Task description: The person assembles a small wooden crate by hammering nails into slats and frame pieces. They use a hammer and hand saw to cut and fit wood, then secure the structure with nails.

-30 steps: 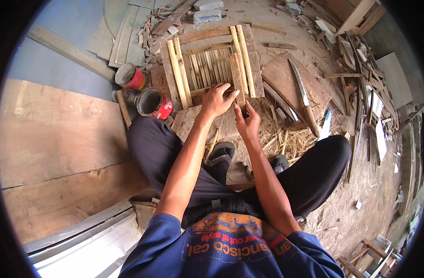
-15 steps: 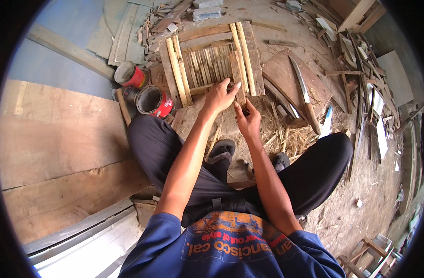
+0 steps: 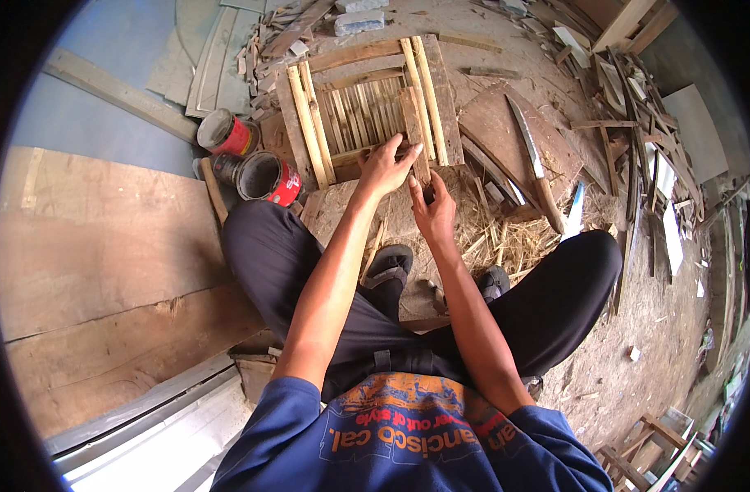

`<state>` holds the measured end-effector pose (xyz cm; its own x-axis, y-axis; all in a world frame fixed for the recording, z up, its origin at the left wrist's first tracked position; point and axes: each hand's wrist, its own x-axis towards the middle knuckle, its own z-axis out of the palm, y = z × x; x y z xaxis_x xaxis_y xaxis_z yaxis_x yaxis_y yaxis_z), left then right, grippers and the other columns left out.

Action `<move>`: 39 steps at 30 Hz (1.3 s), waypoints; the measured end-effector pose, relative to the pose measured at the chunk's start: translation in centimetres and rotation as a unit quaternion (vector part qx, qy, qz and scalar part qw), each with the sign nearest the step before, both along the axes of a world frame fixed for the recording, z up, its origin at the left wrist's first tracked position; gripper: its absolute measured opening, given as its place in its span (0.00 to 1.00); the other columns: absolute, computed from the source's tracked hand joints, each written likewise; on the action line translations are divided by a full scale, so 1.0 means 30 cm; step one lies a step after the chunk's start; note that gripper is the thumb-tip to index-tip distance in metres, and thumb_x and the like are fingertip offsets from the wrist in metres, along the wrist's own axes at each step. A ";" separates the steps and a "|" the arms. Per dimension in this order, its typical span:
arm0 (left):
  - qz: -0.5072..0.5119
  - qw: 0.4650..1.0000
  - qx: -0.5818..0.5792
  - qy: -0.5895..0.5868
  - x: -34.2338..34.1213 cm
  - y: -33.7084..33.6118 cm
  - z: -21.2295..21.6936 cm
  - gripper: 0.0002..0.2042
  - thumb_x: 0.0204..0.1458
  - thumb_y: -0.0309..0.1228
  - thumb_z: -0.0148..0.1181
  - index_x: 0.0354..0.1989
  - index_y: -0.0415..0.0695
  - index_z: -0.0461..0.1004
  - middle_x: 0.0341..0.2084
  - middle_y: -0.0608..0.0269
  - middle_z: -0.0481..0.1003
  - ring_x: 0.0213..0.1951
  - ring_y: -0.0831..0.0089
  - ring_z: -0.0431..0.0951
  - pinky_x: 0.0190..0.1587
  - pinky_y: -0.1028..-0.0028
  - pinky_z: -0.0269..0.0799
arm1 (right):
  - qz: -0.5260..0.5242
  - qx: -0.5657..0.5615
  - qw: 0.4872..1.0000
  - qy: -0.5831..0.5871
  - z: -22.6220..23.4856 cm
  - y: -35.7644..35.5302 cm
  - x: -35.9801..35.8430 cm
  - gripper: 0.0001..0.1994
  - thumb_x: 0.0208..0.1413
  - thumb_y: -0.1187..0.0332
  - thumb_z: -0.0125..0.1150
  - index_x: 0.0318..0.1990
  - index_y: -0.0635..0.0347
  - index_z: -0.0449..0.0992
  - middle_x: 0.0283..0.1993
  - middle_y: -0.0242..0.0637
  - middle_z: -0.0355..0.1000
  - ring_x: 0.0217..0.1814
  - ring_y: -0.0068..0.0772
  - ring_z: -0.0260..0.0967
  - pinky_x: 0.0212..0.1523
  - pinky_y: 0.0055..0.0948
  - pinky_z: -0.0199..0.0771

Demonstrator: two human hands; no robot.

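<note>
A narrow, flat wooden strip (image 3: 412, 115) runs lengthwise over the right side of a wooden frame in front of me. My left hand (image 3: 385, 167) pinches it near its middle, thumb along the edge. Around the strip's near end, my right hand (image 3: 434, 210) has its thumb and fingers closed. The frame (image 3: 350, 56) lies on the floor, with pairs of pale round sticks (image 3: 313, 123) along its left and right sides. A row of thin slats (image 3: 363, 111) fills its middle. My left fingers partly cover its near edge.
Two red paint cans (image 3: 270, 179) stand left of the frame beside a hammer-like wooden handle (image 3: 213, 190). On a board to the right rests a long saw-like blade (image 3: 525, 135) with a wooden handle. Straw shavings (image 3: 506, 242) and scrap wood (image 3: 637, 123) litter the right.
The view has shifted slightly. Both hands keep their hold on the strip, with only small finger movements.
</note>
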<state>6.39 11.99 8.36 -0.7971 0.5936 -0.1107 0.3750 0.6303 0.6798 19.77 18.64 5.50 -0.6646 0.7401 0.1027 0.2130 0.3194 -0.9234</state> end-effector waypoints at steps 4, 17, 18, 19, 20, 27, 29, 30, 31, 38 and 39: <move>0.022 0.999 0.028 -0.010 -0.006 0.000 -0.019 0.45 0.56 0.68 0.46 0.68 0.37 0.60 0.63 0.39 0.66 0.66 0.50 0.64 0.71 0.51 0.44 | 0.036 0.006 0.999 -0.001 0.006 -0.011 0.032 0.27 0.56 0.55 0.69 0.49 0.74 0.73 0.23 0.46 0.71 0.24 0.36 0.70 0.29 0.37 0.71; -0.002 1.000 -0.017 0.026 -0.006 0.000 0.009 0.44 0.57 0.68 0.42 0.69 0.40 0.60 0.65 0.42 0.64 0.68 0.50 0.61 0.72 0.48 0.34 | 0.054 -0.048 0.995 -0.068 -0.050 0.011 0.027 0.22 0.55 0.54 0.68 0.36 0.70 0.73 0.20 0.52 0.72 0.22 0.49 0.73 0.28 0.43 0.70; -0.005 0.999 -0.017 0.031 -0.007 -0.001 0.007 0.44 0.57 0.68 0.42 0.69 0.40 0.60 0.66 0.42 0.63 0.69 0.50 0.61 0.72 0.48 0.33 | 0.053 -0.045 0.996 -0.060 -0.050 0.011 0.026 0.22 0.55 0.54 0.68 0.36 0.70 0.74 0.20 0.52 0.72 0.22 0.49 0.73 0.28 0.43 0.70; -0.006 1.000 -0.017 0.024 -0.010 -0.001 0.006 0.45 0.57 0.68 0.42 0.69 0.40 0.59 0.66 0.42 0.62 0.69 0.51 0.60 0.72 0.48 0.33 | 0.056 -0.048 0.995 -0.064 -0.052 0.012 0.025 0.22 0.55 0.54 0.68 0.36 0.70 0.74 0.20 0.52 0.72 0.23 0.50 0.73 0.28 0.43 0.70; -0.006 1.000 -0.016 0.016 -0.014 -0.001 0.006 0.45 0.57 0.68 0.42 0.69 0.40 0.59 0.66 0.42 0.62 0.69 0.51 0.60 0.72 0.48 0.32 | 0.058 -0.052 0.995 -0.067 -0.053 0.014 0.024 0.22 0.55 0.54 0.67 0.37 0.69 0.74 0.21 0.53 0.72 0.23 0.50 0.74 0.28 0.43 0.70; 0.006 1.000 0.012 -0.001 -0.029 -0.005 -0.019 0.45 0.56 0.66 0.48 0.68 0.37 0.60 0.66 0.39 0.62 0.69 0.50 0.61 0.71 0.56 0.49 | 0.069 -0.081 0.992 -0.074 -0.041 0.014 0.021 0.22 0.56 0.54 0.67 0.39 0.69 0.74 0.23 0.53 0.74 0.25 0.48 0.74 0.30 0.42 0.71; 0.005 1.000 0.017 0.001 -0.026 0.002 -0.011 0.45 0.56 0.66 0.50 0.68 0.36 0.61 0.65 0.38 0.62 0.68 0.49 0.62 0.69 0.58 0.55 | 0.072 -0.081 0.992 -0.069 -0.053 0.021 0.020 0.23 0.55 0.52 0.67 0.39 0.69 0.74 0.23 0.52 0.73 0.25 0.47 0.74 0.30 0.42 0.70; 0.004 1.000 0.019 0.002 -0.025 0.004 -0.006 0.45 0.56 0.65 0.51 0.67 0.35 0.61 0.65 0.38 0.62 0.67 0.49 0.62 0.68 0.60 0.57 | 0.074 -0.081 0.992 -0.066 -0.060 0.025 0.021 0.23 0.55 0.52 0.67 0.39 0.69 0.74 0.23 0.51 0.73 0.24 0.47 0.74 0.29 0.42 0.70; 0.005 1.000 0.020 -0.001 -0.025 0.003 -0.001 0.45 0.56 0.66 0.50 0.67 0.35 0.61 0.65 0.38 0.63 0.67 0.49 0.62 0.68 0.60 0.57 | 0.074 -0.071 0.992 -0.070 -0.052 0.024 0.021 0.24 0.56 0.51 0.67 0.40 0.69 0.73 0.23 0.51 0.73 0.24 0.47 0.73 0.29 0.42 0.70; 0.008 1.000 0.011 0.005 -0.025 0.000 0.012 0.45 0.56 0.67 0.49 0.67 0.34 0.61 0.62 0.35 0.65 0.66 0.48 0.65 0.68 0.58 0.56 | 0.074 -0.065 0.995 -0.019 -0.016 0.038 0.012 0.24 0.61 0.51 0.63 0.48 0.66 0.71 0.23 0.49 0.72 0.24 0.47 0.72 0.28 0.43 0.70; 0.004 1.000 0.009 0.008 -0.027 0.004 0.013 0.45 0.56 0.67 0.49 0.67 0.34 0.61 0.62 0.35 0.65 0.66 0.48 0.65 0.68 0.59 0.56 | 0.078 -0.065 0.995 0.004 -0.026 0.040 0.010 0.23 0.62 0.52 0.62 0.49 0.66 0.70 0.23 0.49 0.72 0.24 0.47 0.72 0.28 0.43 0.70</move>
<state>5.59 12.10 8.75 -0.8032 0.5892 -0.0875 0.3812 0.6213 0.6846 20.07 19.84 4.73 -0.7723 0.6351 0.0180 0.1626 0.2249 -0.9607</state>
